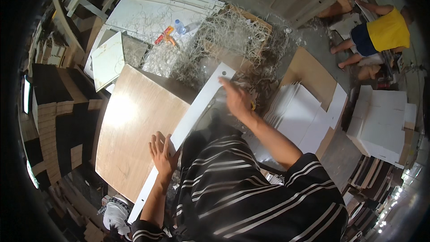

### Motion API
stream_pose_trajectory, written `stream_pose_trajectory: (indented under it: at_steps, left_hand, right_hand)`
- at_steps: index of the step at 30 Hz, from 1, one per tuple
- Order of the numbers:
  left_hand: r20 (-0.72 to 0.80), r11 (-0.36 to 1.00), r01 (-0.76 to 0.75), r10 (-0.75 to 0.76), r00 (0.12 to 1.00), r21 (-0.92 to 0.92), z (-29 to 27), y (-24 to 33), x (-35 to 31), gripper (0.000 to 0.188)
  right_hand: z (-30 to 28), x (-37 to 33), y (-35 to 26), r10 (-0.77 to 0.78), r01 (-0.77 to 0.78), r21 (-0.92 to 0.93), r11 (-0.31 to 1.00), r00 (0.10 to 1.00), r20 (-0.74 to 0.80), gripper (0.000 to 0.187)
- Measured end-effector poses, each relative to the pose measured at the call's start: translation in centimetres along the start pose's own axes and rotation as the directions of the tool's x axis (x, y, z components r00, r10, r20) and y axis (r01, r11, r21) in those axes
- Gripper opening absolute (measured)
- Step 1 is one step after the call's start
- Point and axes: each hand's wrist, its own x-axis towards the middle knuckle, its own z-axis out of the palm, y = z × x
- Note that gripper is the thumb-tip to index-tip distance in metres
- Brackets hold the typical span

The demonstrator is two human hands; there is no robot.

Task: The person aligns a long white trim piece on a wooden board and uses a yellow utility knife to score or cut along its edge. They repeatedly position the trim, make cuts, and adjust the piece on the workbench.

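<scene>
A long white strip (pixel 197 112) with holes near its ends runs diagonally along the near right edge of a light wood-grain panel (pixel 134 130). My left hand (pixel 163 156) rests across the strip, fingers spread toward the panel. Close to the strip's far end is my right hand (pixel 237 101), its forefinger reaching to the strip's edge. The other right fingers curl in; a bit of yellow shows by the palm, but what it belongs to is hidden.
Curly shavings (pixel 237 31) cover the ground ahead, near a plastic bottle (pixel 180 27) and a red-orange tool (pixel 165 35). White sheets (pixel 295 112) are stacked at right. Wrapped stacks (pixel 58 112) stand left. A person in yellow (pixel 387 31) works far right; another person's white cap (pixel 115 217) shows lower left.
</scene>
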Motion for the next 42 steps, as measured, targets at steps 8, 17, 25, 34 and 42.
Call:
stream_pose_trajectory:
  at_steps: [8,17,25,34,42]
  left_hand:
    - [-0.004,1.0,-0.014,0.014,1.0,0.003,0.0,-0.1,0.0,0.073]
    - [0.012,1.0,-0.014,0.014,1.0,0.013,-0.1,-0.2,-0.1,0.076]
    - [0.01,1.0,-0.015,0.015,1.0,0.005,0.0,-0.1,0.0,0.076]
    - [-0.007,1.0,-0.018,0.018,1.0,0.005,0.1,0.0,0.3,0.076]
    - [-0.003,1.0,-0.022,0.022,1.0,-0.006,0.0,0.0,0.1,0.075]
  right_hand:
    - [0.6,0.0,1.8,0.236,-0.177,0.231,0.957,0.938,-0.256,0.035]
    - [2.9,0.8,2.9,0.177,-0.145,0.117,0.983,0.921,-0.347,0.044]
    - [2.0,0.5,3.0,0.105,-0.071,0.124,0.99,0.95,-0.294,0.046]
    - [3.8,-1.2,0.8,0.123,-0.097,0.218,0.971,0.986,-0.11,0.037]
    - [2.0,0.5,1.3,0.14,-0.123,0.08,0.989,0.958,-0.251,0.046]
